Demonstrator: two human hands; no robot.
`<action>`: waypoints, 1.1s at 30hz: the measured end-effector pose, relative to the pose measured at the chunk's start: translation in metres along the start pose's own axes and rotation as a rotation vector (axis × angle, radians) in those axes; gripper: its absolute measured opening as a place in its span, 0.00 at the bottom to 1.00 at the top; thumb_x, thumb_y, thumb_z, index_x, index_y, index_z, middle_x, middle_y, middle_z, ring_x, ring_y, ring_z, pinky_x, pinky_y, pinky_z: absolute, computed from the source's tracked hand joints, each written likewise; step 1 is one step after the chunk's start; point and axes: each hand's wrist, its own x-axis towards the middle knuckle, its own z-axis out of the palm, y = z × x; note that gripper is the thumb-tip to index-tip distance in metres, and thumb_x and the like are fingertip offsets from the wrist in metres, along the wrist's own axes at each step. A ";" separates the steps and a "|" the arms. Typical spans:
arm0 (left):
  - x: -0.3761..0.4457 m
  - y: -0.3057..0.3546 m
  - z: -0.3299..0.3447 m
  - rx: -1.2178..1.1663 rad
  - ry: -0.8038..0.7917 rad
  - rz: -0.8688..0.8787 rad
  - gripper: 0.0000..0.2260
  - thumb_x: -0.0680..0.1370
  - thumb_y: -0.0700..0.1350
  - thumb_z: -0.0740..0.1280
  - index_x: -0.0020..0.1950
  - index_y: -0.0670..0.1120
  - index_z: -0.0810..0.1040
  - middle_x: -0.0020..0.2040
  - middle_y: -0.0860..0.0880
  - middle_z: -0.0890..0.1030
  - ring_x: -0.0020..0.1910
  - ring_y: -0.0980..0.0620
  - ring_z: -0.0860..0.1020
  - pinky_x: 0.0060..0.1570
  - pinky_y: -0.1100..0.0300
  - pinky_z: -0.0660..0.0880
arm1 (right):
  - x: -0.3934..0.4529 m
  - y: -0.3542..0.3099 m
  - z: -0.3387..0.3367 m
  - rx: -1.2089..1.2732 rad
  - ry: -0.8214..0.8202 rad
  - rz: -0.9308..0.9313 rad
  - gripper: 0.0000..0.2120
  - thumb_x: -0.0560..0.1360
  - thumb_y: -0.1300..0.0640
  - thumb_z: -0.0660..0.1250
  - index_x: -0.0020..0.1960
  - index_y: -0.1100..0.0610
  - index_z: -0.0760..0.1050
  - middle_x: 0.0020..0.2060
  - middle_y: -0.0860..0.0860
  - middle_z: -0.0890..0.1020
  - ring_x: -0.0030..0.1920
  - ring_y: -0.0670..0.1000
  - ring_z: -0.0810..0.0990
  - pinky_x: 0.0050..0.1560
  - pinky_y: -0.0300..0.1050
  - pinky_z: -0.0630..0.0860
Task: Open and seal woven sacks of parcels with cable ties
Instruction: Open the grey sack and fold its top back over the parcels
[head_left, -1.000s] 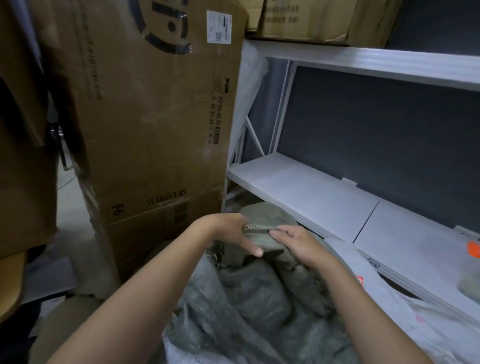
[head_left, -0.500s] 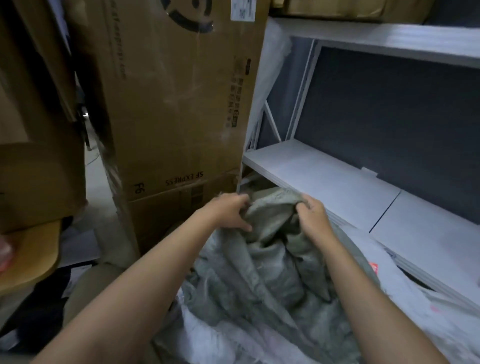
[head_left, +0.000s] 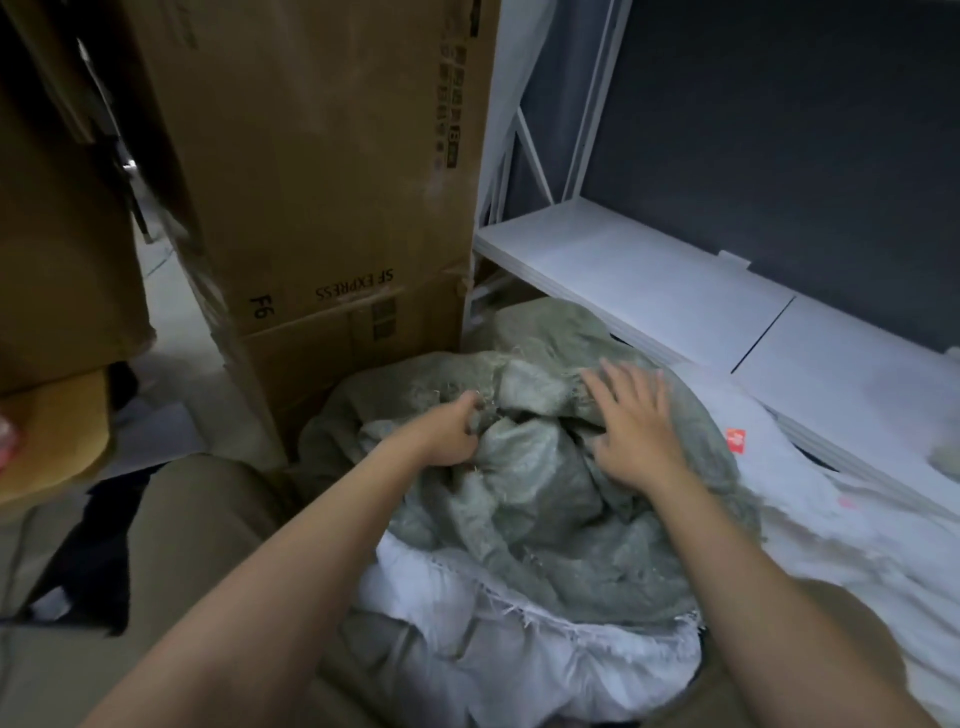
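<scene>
A grey-green woven sack (head_left: 545, 483) lies crumpled in front of the person, its frayed mouth bunched at the top. The left hand (head_left: 451, 431) grips a fold of that mouth, fingers curled tight around the cloth. Just to the right of those fingers, the right hand (head_left: 631, 431) rests flat on the sack, fingers spread wide and holding nothing. A white sack (head_left: 519, 654) lies beneath, cardboard boxes (head_left: 322, 171) beyond the fingertips, a white shelf (head_left: 649, 275) further right. No cable tie is visible. Gathering loose cloth toward the gripping hand should make one tight neck.
</scene>
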 end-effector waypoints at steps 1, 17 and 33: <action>-0.002 0.005 0.000 0.031 -0.011 0.012 0.20 0.80 0.46 0.58 0.72 0.47 0.64 0.65 0.43 0.73 0.62 0.44 0.72 0.54 0.57 0.68 | 0.004 -0.004 0.000 0.012 0.025 -0.064 0.36 0.74 0.53 0.63 0.78 0.49 0.50 0.77 0.51 0.55 0.77 0.54 0.48 0.74 0.59 0.35; 0.030 0.053 -0.056 -0.062 0.078 0.153 0.14 0.78 0.51 0.66 0.57 0.41 0.78 0.49 0.45 0.79 0.52 0.46 0.77 0.46 0.57 0.71 | 0.026 0.017 -0.094 1.120 -0.081 0.150 0.12 0.79 0.57 0.64 0.39 0.59 0.79 0.37 0.53 0.82 0.42 0.51 0.80 0.43 0.44 0.73; 0.001 0.086 -0.117 0.306 0.091 0.242 0.15 0.71 0.54 0.73 0.52 0.49 0.75 0.49 0.52 0.77 0.52 0.49 0.76 0.45 0.58 0.71 | 0.057 -0.020 -0.100 1.307 -0.439 0.318 0.05 0.71 0.57 0.63 0.46 0.55 0.75 0.35 0.52 0.78 0.35 0.49 0.76 0.38 0.43 0.71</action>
